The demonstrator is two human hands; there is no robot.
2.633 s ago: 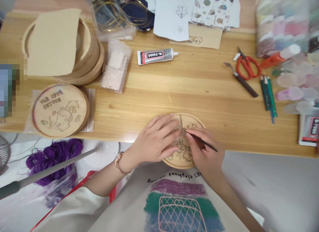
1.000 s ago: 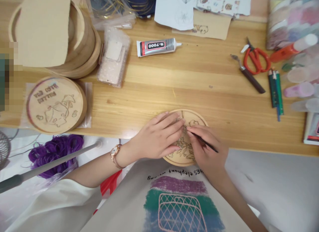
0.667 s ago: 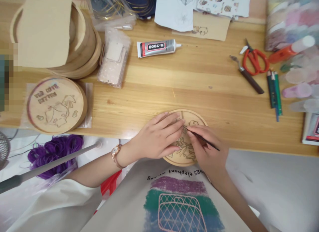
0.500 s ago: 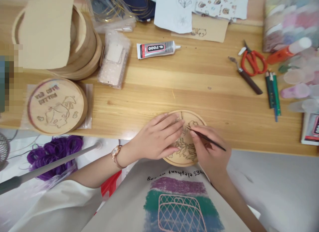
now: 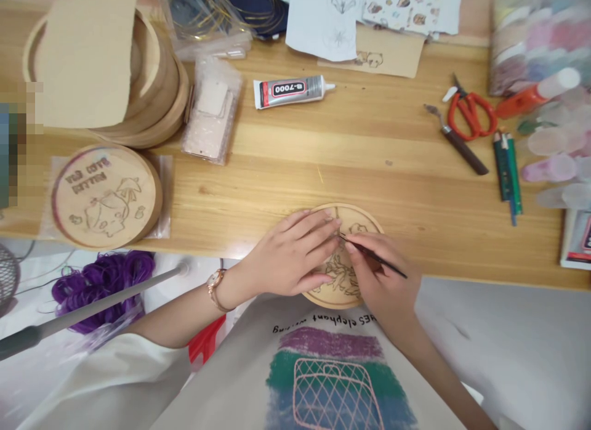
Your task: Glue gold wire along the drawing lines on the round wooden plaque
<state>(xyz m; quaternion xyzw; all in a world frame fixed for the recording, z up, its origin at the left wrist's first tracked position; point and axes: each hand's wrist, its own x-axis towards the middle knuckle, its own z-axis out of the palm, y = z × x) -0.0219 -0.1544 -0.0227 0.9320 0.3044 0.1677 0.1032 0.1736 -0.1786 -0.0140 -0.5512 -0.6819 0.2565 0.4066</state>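
Note:
At the table's front edge a round wooden plaque [image 5: 344, 294] with a raised rim and outlined figures lies partly under both hands. My left hand [image 5: 295, 257] rests flat across its left side, fingers stretched out together and thumb apart. Dark slim tweezers [image 5: 381, 261] are pinched in my right hand [image 5: 390, 288], over the plaque's right side. Their tips are close to my left fingertips. Whether anything sits between the tips is too small to tell. My left hand and right hand cover much of the drawing.
A glue tube [image 5: 290, 91] lies farther back. To the right are red-handled scissors [image 5: 471, 116], a brown-handled tool [image 5: 464, 150], green pencils [image 5: 505, 165] and several small bottles. At left are a second wooden plaque [image 5: 106, 196] and stacked round wooden pieces [image 5: 157, 109]. A thin gold strand [image 5: 320, 174] lies mid-table.
My right hand has moved a little left with the tweezers, bringing the tips up to my left fingertips. My left hand has stayed in place.

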